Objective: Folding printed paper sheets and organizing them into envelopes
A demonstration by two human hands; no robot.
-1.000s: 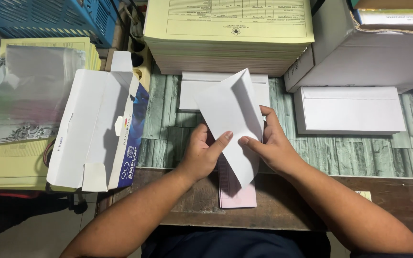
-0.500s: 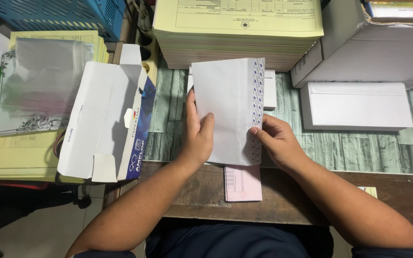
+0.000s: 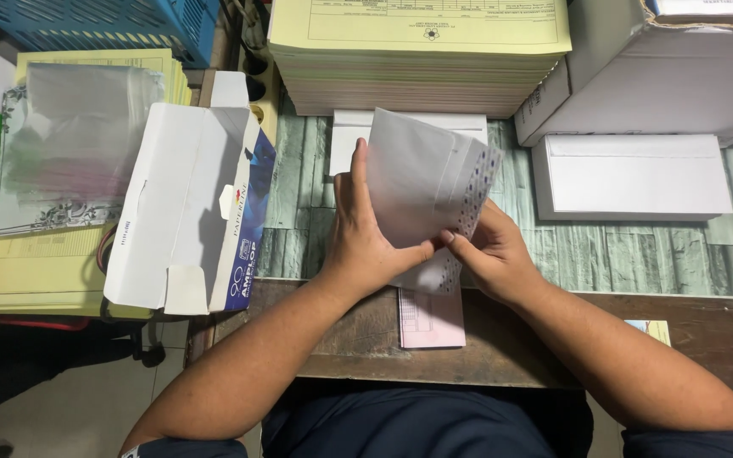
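Note:
Both hands hold a white paper sheet (image 3: 422,182) with a perforated, hole-punched right edge, raised above the desk in the middle of the view. My left hand (image 3: 365,242) grips its left side, fingers upright along the edge and thumb pressed at the bottom. My right hand (image 3: 489,254) pinches the sheet's lower right corner, and the sheet curves between the two hands. A pink slip (image 3: 431,318) lies on the wooden desk edge below them. A white envelope (image 3: 349,136) lies flat behind the sheet.
An open white and blue envelope box (image 3: 188,212) lies at the left. A tall stack of yellow forms (image 3: 417,59) stands at the back. White envelopes (image 3: 634,174) and a white carton (image 3: 672,76) sit at the right. Yellow papers under a clear sleeve (image 3: 65,144) lie far left.
The sheet has gone from folded and tilted to spread upright, then curled. My right hand slid to its lower right corner; my left hand moved up along the left edge.

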